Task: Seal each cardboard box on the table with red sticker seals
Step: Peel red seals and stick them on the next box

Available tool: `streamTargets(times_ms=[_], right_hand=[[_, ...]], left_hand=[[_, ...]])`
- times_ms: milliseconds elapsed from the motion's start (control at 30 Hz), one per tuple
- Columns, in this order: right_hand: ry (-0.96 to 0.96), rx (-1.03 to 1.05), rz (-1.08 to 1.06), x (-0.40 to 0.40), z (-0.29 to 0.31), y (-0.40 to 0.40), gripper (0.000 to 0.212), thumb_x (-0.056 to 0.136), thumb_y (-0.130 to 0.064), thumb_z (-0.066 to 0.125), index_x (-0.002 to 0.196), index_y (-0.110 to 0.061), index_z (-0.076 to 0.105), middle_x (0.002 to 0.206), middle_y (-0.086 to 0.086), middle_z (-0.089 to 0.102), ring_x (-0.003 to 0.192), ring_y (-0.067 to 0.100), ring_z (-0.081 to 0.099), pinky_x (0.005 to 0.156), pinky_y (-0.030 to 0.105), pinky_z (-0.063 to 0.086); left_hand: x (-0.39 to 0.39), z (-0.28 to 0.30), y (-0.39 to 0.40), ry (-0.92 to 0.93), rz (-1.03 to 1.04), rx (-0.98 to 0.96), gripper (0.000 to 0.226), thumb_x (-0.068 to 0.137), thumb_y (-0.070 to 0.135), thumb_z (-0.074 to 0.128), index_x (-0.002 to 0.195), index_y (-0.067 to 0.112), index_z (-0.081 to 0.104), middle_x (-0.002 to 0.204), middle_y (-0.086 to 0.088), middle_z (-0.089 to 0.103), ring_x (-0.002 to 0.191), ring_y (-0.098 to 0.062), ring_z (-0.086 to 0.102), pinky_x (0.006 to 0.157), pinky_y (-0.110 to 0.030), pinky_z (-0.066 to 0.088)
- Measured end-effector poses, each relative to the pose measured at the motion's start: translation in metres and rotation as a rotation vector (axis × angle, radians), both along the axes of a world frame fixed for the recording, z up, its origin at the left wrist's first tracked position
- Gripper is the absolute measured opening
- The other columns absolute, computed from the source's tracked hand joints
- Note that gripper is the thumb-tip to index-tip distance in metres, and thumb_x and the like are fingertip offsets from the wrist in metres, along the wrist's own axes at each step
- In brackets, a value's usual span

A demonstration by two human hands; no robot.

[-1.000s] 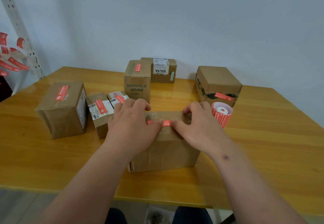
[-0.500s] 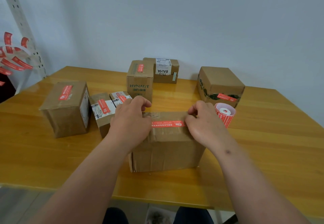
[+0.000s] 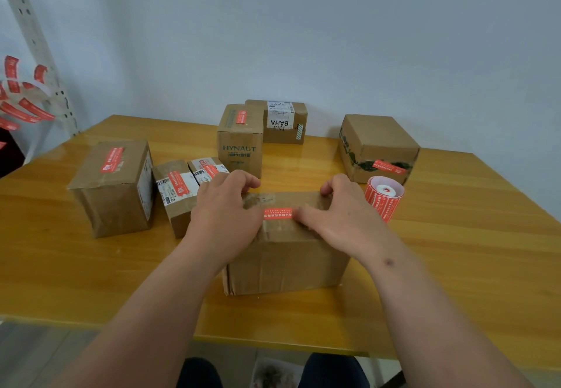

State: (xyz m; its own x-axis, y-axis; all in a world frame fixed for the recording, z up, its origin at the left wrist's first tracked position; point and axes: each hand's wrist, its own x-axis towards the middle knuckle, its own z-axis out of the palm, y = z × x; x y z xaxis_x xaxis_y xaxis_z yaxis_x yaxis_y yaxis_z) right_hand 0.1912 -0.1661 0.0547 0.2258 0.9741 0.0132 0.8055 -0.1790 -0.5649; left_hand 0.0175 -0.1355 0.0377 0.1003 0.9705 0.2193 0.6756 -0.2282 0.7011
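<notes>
"HYNAUT" on upright box (image 3: 239, 144) ("BAHA" label (image 3: 280, 114) behind)

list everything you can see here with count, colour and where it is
cardboard boxes: seven, brown, spread over the table; the nearest under both hands
red sticker seals: one on top of the nearest box, one each visible on five others
sticker roll: one, red and white, upright right of the nearest box
table: one, yellow wood
loose sticker strips: several, red, hanging at far left by a white perforated rail
left hand: on the nearest box's left top
right hand: on its right top, thumb at the seal
</notes>
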Motion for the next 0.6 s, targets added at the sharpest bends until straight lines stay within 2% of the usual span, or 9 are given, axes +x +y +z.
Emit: streamTargets(times_ms=[67,200,267,333,400,433,500,567,600], right_hand=[[0.037,0.013,0.003,0.004,-0.001,0.000,0.033,0.086,-0.044,0.058,0.110,-0.028,0.041,0.112,-0.003,0.046,0.086,0.008,0.049,0.073,0.031,0.047],[0.007,0.022,0.004,0.001,-0.004,0.001,0.038,0.088,-0.055,0.055,0.111,-0.029,0.040,0.110,-0.005,0.044,0.088,0.011,0.051,0.070,0.031,0.044],[0.005,0.030,-0.003,0.000,-0.004,0.000,0.033,0.091,-0.049,0.054,0.111,-0.028,0.039,0.112,-0.004,0.045,0.087,0.012,0.052,0.069,0.031,0.044],[0.086,0.034,-0.037,0.004,-0.003,0.000,0.024,0.095,-0.036,0.050,0.115,-0.026,0.040,0.114,-0.002,0.051,0.086,0.011,0.054,0.069,0.031,0.045],[0.117,0.013,-0.069,0.008,-0.002,-0.003,0.032,0.099,-0.038,0.042,0.127,-0.023,0.042,0.119,0.000,0.054,0.096,0.016,0.056,0.078,0.033,0.046],[0.105,-0.018,-0.070,0.008,-0.003,-0.005,0.039,0.100,-0.043,0.038,0.131,-0.019,0.043,0.119,0.001,0.054,0.101,0.019,0.054,0.083,0.035,0.044],[0.100,-0.066,-0.045,0.008,-0.004,-0.009,0.051,0.099,-0.054,0.031,0.125,-0.015,0.050,0.116,0.002,0.056,0.102,0.021,0.053,0.088,0.038,0.044],[0.194,-0.041,-0.034,0.010,-0.003,-0.014,0.051,0.097,-0.059,0.030,0.118,-0.018,0.052,0.112,0.000,0.056,0.102,0.020,0.052,0.089,0.038,0.043],[0.296,0.005,-0.053,0.011,-0.001,-0.016,0.047,0.096,-0.061,0.031,0.112,-0.022,0.051,0.108,-0.002,0.054,0.101,0.019,0.051,0.090,0.039,0.043]], left_hand=[[-0.002,-0.001,-0.001,-0.033,-0.020,-0.017,0.034,0.089,0.015,0.059,0.119,0.029,0.053,0.113,0.012,0.044,0.113,-0.016,0.041,0.100,-0.043,0.043],[-0.004,-0.002,-0.005,-0.050,-0.020,-0.010,0.034,0.092,0.010,0.051,0.121,0.028,0.053,0.122,0.010,0.044,0.119,-0.015,0.035,0.104,-0.043,0.039],[-0.003,-0.003,-0.008,-0.096,-0.002,-0.008,0.038,0.093,0.008,0.049,0.126,0.028,0.051,0.133,0.007,0.042,0.126,-0.017,0.031,0.106,-0.041,0.037],[-0.005,-0.005,-0.012,-0.127,0.058,-0.036,0.044,0.095,0.015,0.050,0.137,0.027,0.045,0.145,0.004,0.034,0.135,-0.020,0.024,0.110,-0.042,0.031],[-0.007,-0.009,-0.014,-0.148,0.115,-0.117,0.055,0.095,0.031,0.054,0.146,0.025,0.035,0.150,0.001,0.029,0.138,-0.024,0.024,0.112,-0.047,0.031],[-0.008,-0.009,-0.016,-0.177,0.127,-0.171,0.061,0.094,0.038,0.055,0.148,0.024,0.031,0.150,-0.001,0.031,0.136,-0.025,0.029,0.111,-0.047,0.034],[-0.007,-0.007,-0.020,-0.246,0.117,-0.230,0.064,0.095,0.044,0.052,0.150,0.024,0.028,0.147,-0.002,0.038,0.128,-0.022,0.040,0.104,-0.043,0.042],[-0.006,-0.001,-0.026,-0.362,0.097,-0.191,0.051,0.097,0.043,0.048,0.145,0.027,0.038,0.132,0.007,0.048,0.113,-0.013,0.047,0.089,-0.033,0.046],[-0.007,0.002,-0.028,-0.478,0.104,-0.158,0.039,0.098,0.042,0.048,0.134,0.029,0.050,0.121,0.010,0.054,0.102,-0.010,0.051,0.081,-0.031,0.047]])
